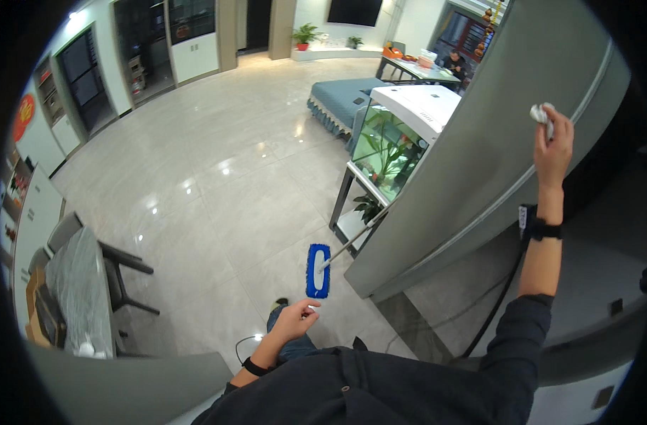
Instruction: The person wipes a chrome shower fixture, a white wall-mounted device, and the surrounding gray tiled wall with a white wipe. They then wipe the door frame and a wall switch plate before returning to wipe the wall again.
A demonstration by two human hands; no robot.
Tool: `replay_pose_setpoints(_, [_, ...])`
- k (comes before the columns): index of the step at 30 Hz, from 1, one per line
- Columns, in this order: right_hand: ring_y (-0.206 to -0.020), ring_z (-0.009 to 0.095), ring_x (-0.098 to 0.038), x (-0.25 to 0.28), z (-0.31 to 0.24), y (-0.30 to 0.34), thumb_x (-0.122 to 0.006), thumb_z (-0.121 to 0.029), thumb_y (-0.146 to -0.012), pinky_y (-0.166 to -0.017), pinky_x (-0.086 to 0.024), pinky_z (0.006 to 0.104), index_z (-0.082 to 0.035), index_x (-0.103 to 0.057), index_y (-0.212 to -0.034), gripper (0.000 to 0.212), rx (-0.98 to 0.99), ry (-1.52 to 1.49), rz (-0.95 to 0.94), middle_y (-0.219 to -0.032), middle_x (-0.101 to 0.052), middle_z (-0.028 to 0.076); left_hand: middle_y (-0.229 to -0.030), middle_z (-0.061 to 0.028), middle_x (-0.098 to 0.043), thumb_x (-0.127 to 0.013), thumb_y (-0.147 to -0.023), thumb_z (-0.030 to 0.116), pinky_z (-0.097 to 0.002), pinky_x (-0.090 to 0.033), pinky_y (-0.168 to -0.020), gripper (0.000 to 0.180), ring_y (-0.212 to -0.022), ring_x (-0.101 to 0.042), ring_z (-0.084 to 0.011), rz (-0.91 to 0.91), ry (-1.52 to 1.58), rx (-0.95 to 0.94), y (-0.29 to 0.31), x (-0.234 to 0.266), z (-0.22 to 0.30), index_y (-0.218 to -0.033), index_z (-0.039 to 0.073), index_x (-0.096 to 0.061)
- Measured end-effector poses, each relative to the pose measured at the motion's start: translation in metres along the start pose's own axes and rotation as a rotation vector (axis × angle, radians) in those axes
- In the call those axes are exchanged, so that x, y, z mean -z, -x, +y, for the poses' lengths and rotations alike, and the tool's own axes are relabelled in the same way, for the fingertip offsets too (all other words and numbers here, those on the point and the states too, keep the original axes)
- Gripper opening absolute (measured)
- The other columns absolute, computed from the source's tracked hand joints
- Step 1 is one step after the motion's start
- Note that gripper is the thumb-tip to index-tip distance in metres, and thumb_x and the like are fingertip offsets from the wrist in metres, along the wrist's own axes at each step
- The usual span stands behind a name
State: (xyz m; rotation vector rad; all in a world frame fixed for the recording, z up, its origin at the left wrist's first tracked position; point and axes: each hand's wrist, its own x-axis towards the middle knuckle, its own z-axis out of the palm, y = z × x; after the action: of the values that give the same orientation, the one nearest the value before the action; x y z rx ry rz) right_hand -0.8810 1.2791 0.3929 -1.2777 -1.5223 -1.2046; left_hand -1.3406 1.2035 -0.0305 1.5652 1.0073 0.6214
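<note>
One white cloth, long axis up-left, right grip clamped on it, left grip apart

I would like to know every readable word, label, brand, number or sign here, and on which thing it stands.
No text reads clearly enough to quote.
Red round wall sign: gold marking, too blurred to read.
Small dark object beside the right wristband: pale marks, too blurred.
White fish tank lid: dark marks, too small.
White cloth in the right hand: no lettering visible.
</note>
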Motion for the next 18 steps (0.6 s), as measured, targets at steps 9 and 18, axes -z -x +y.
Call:
replay_pose_setpoints(9, [-0.092,0.028,-0.065,-0.064,0.028,-0.068,-0.066,-0.013,-0.089,-0.078,-0.056,0.0390,-0.018,-0.063,-0.116,0.027,-0.049,0.598,-0.114,-0.108,-0.059,0.006,-0.081,-0.0058,-0.067,-0.068,-0.088,0.014,-0.0319,-0.051,-0.071,0.027,-0.077,-0.065,-0.0178,-0.375,-0.070,-0.173,-0.202,0.099,0.005,-0.114,0.007,-0.065])
replay_pose_setpoints(18, [-0.081,0.024,-0.060,-0.114,-0.009,0.030,-0.065,-0.010,-0.085,-0.071,-0.053,0.0351,-0.009,-0.064,-0.091,0.006,0.047,0.489,-0.288,-0.087,-0.058,0.006,-0.078,0.0038,-0.059,-0.068,-0.089,0.008,-0.0218,-0.045,-0.063,0.024,-0.069,-0.053,-0.0042,-0.692,-0.219,-0.161,-0.339,0.122,0.023,-0.114,0.005,-0.066])
